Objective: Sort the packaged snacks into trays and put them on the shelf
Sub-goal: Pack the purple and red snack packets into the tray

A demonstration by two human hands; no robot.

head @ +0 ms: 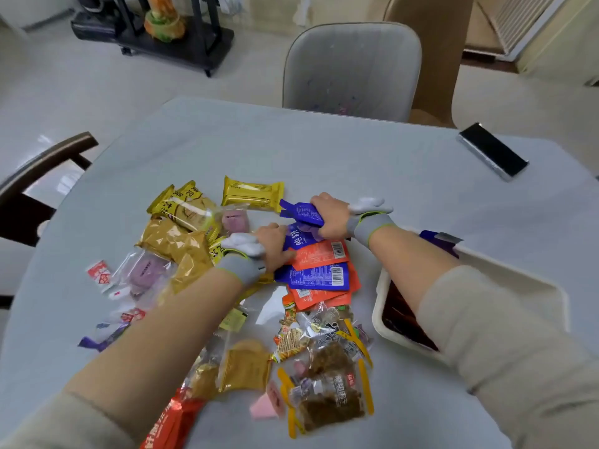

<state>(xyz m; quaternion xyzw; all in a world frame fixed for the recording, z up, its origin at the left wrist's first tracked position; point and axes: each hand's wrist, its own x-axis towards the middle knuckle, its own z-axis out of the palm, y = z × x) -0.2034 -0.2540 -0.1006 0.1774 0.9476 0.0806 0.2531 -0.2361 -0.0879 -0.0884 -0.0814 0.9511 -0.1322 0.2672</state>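
Head view, right hand [330, 213] gripping glossy blue packet [301, 212]

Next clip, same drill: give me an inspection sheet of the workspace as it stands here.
Surface: pale table, partly covered.
Job's things: mixed snack packets in a loose heap; white tray at right, dark packets inside.
Clutter: phone at far right edge.
Hands: right hand grips blue packets; left hand pinches another blue packet.
Cables: nothing seen.
Surroundings: grey chair opposite, dark chair left, black cart on floor.
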